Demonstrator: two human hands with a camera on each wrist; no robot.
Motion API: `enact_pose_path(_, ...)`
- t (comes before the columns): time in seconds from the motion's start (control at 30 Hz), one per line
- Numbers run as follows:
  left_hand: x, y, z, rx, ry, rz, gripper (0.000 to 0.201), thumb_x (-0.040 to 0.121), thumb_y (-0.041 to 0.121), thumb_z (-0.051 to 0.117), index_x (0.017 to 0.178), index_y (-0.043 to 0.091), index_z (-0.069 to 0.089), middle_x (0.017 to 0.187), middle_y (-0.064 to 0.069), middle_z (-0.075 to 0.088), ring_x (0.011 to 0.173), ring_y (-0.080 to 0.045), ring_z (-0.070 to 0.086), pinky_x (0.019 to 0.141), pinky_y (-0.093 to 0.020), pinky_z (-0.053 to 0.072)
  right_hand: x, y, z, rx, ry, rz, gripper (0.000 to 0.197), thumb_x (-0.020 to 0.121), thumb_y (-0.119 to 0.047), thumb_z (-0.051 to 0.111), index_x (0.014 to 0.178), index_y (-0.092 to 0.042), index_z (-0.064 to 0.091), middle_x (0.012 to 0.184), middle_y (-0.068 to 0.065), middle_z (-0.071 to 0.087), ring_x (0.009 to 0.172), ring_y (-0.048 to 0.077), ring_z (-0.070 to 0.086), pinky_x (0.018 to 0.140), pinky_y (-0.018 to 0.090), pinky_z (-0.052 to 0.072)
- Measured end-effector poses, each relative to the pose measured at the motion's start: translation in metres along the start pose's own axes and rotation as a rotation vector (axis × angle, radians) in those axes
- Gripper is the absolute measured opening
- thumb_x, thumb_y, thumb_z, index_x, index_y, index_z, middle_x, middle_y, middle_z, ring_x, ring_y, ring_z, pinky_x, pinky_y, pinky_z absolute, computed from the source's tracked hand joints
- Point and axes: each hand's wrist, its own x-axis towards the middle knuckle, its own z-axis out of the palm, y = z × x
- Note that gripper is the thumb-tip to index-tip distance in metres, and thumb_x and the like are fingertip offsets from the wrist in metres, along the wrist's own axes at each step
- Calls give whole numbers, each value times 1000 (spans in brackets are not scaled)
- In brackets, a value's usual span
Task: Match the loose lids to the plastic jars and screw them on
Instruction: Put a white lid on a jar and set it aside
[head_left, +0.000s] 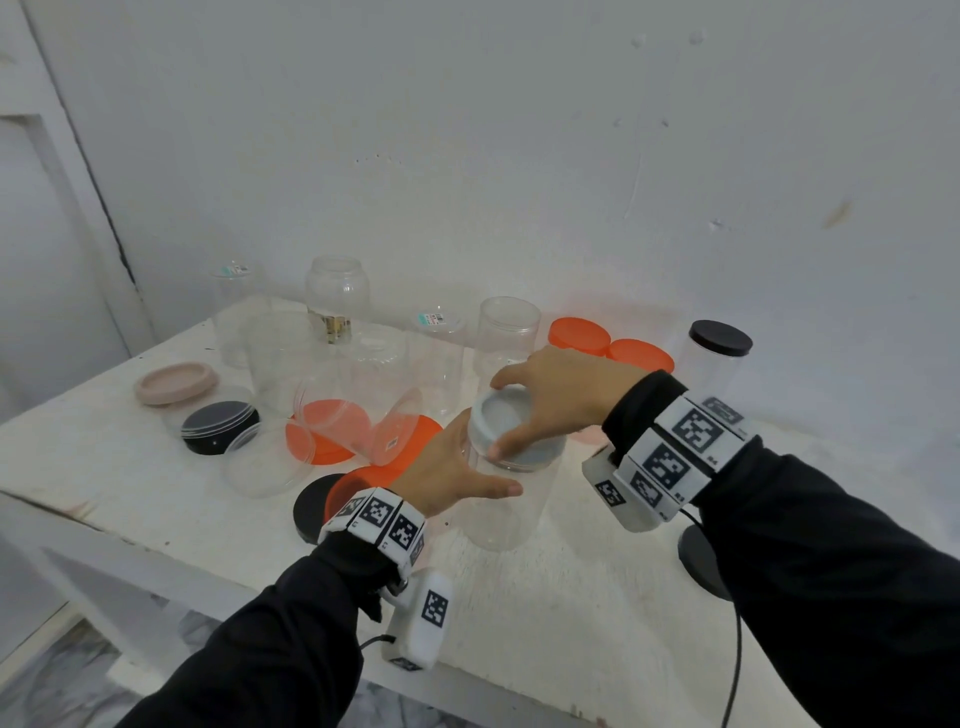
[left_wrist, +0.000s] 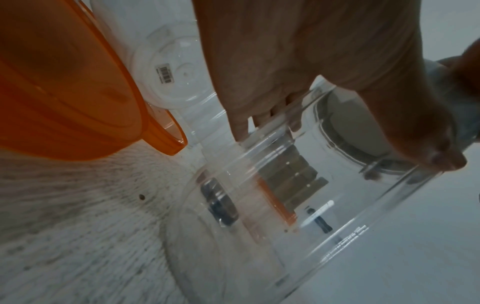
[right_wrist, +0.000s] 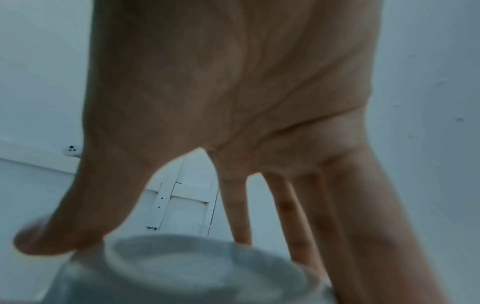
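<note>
Evidently the left hand (head_left: 451, 474) wraps its grip round the clear jar (head_left: 506, 506), standing on the surface (head_left: 571, 587) near the middle, to brace it while the right hand (head_left: 558, 395), reaching in from two o'clock, clasps the pale grey lid (head_left: 511, 426) by thumb and fingertips, seemingly to turn it. Only the left wrist view shows the fingers (left_wrist: 262, 121) pressed on the jar's wall, an orange lid (left_wrist: 78, 92) at nine o'clock.

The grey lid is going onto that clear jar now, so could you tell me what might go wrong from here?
The grey lid sits slightly tilted on the clear jar under the right hand, so it may cross-thread. The left hand grips smooth plastic, so the jar could slip and spin. A tipped jar and an orange lid lie close by and could get knocked.
</note>
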Motion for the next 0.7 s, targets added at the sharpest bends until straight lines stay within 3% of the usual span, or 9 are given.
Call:
enact_pose_path(0.1, -1, 2, -1, 27, 8, 4, 99, 51, 36, 87, 136, 26, 37, 130, 9, 55, 122, -6, 49, 106, -38, 39, -3, 2, -5, -31, -120, -66, 91, 71, -59, 69, 145, -39, 19, 140, -1, 36, 126, 21, 39, 100, 35, 37)
enact_pose_path(0.17, -1, 3, -1, 44, 1, 7, 101, 51, 39, 87, 137, 26, 36, 130, 9, 54, 123, -5, 48, 106, -35, 38, -4, 5, -9, -4, -178, -142, 87, 73, -45, 74, 143, -45, 21, 141, -4, 30, 128, 19, 33, 105, 38, 35)
enact_pose_path(0.23, -1, 4, 0, 47, 1, 10, 100, 51, 38, 86, 137, 26, 36, 130, 9, 54, 122, -4, 48, 106, -34, 38, -2, 5, -8, 11, -142, -155, 79, 75, -43, 73, 139, -46, 28, 130, -3, 37, 119, 18, 39, 98, 33, 38)
enact_pose_path(0.3, -2, 4, 0, 42, 13, 0, 97, 51, 37, 87, 135, 26, 39, 128, 10, 55, 120, -4, 50, 105, -35, 40, -2, 2, -3, -15, -44, -108, 76, 73, -57, 68, 138, -45, 31, 114, -4, 40, 105, 17, 43, 86, 29, 40)
enact_pose_path(0.37, -4, 5, 1, 37, 18, 3, 96, 50, 37, 86, 134, 26, 39, 127, 10, 56, 118, -4, 51, 101, -31, 42, -1, 0, 1, -57, 21, -79, 78, 70, -66, 63, 138, -44, 33, 107, -3, 39, 101, 17, 44, 81, 29, 39)
enact_pose_path(0.43, -5, 7, 1, 37, 17, 8, 97, 49, 39, 85, 134, 27, 39, 126, 10, 57, 117, -2, 52, 98, -25, 42, -1, 2, 0, -72, -6, -88, 80, 72, -67, 61, 141, -44, 28, 117, 0, 42, 106, 18, 43, 84, 30, 39)
enact_pose_path(0.53, -5, 11, 0, 40, 0, 14, 99, 51, 38, 85, 136, 26, 36, 127, 12, 56, 118, 1, 50, 97, -20, 41, -3, 5, -2, -26, -83, -155, 81, 75, -60, 63, 143, -46, 20, 135, -2, 35, 122, 19, 38, 99, 35, 37)
enact_pose_path(0.7, -8, 14, 3, 32, 17, 20, 93, 51, 37, 84, 132, 28, 40, 122, 13, 58, 113, 3, 53, 87, -10, 43, -3, 5, 7, 0, 24, -194, 71, 75, -59, 64, 137, -45, 33, 123, -2, 42, 109, 18, 46, 95, 36, 43)
